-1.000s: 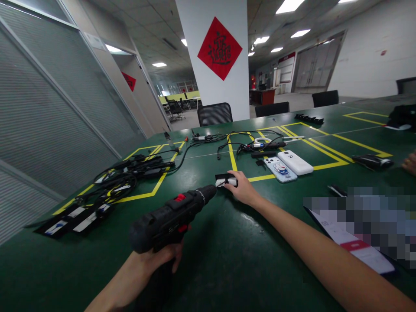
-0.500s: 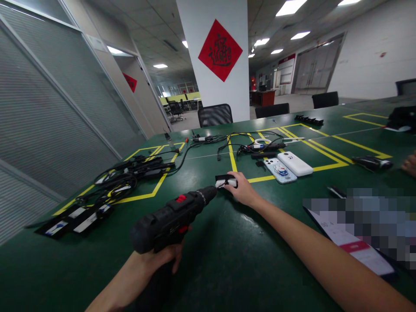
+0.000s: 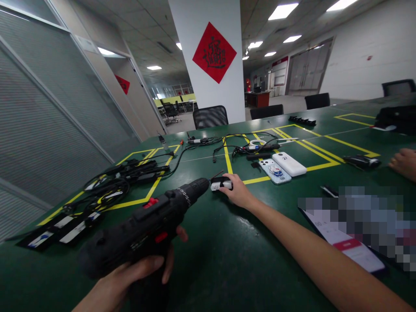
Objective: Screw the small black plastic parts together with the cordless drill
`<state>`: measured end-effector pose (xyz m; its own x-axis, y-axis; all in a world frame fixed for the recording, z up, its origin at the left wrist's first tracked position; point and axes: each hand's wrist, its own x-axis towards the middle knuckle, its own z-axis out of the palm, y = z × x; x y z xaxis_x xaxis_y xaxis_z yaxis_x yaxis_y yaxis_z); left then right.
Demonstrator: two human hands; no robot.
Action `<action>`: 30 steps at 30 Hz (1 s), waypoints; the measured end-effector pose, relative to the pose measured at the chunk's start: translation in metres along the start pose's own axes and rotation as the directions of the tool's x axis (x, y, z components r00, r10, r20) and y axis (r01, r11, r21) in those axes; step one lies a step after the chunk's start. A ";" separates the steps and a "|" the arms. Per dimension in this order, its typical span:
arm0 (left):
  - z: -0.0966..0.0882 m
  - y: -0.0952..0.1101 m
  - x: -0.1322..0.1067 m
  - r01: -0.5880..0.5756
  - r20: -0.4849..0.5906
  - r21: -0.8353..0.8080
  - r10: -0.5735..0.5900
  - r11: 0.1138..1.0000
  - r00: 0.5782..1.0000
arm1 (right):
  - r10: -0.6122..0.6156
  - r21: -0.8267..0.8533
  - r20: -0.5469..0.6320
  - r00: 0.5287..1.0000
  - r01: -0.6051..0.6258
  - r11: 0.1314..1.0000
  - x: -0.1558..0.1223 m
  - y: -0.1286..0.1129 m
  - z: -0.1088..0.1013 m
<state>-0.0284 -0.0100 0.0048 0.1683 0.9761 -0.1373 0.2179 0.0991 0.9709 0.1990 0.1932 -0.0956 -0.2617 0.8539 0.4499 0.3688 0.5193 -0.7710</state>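
My left hand (image 3: 146, 264) is wrapped round the grip of a black cordless drill (image 3: 152, 221) with red buttons. The drill's chuck points forward and right, with its bit end close to a small white-and-black block (image 3: 221, 186); I cannot tell whether they touch. Thumb and fingers of my right hand (image 3: 237, 190) pinch this block from its right side at the table top. A thin dark rod rises by the block's upper left edge. What the block is exactly does not show.
The green table (image 3: 195, 242) carries tangled black cables (image 3: 133, 173) at left. A phone (image 3: 275, 171) and a white power bank (image 3: 289, 164) lie beyond my right hand. A tablet-like screen (image 3: 344, 242) is at right, near another person's hand (image 3: 404, 164). Yellow tape (image 3: 229, 156) marks areas.
The drill has swung down and left at its rear, showing more of its side. My right hand keeps hold of the block, which shows more of its white face.
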 end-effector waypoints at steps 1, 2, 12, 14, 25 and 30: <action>-0.001 -0.001 0.002 -0.005 0.012 0.019 0.005 1.000 1.000 | 0.001 0.000 0.000 1.000 -0.001 1.000 0.000 0.001 0.000; -0.002 -0.003 0.004 -0.010 0.018 0.022 0.009 1.000 1.000 | 0.000 0.000 0.004 1.000 0.000 1.000 0.000 0.001 0.000; 0.004 -0.019 -0.004 0.081 -0.032 -0.193 -0.089 0.978 0.996 | -0.021 -0.030 -0.005 1.000 0.020 0.999 0.000 0.000 0.001; 0.004 -0.018 -0.006 0.104 -0.039 -0.192 -0.113 0.976 0.993 | -0.021 -0.030 0.000 1.000 0.021 0.999 0.000 0.000 0.000; 0.003 -0.017 0.000 0.143 0.018 -0.162 -0.142 0.976 0.990 | -0.028 -0.035 -0.005 1.000 0.028 0.999 -0.001 -0.001 -0.001; 0.002 -0.018 0.001 0.164 0.009 -0.199 -0.165 0.966 0.986 | -0.027 -0.039 -0.004 1.000 0.026 0.999 -0.001 -0.002 -0.001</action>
<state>-0.0298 -0.0113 -0.0132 0.1383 0.9446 -0.2977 0.0463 0.2941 0.9546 0.1994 0.1915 -0.0945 -0.2679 0.8399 0.4720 0.3966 0.5427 -0.7404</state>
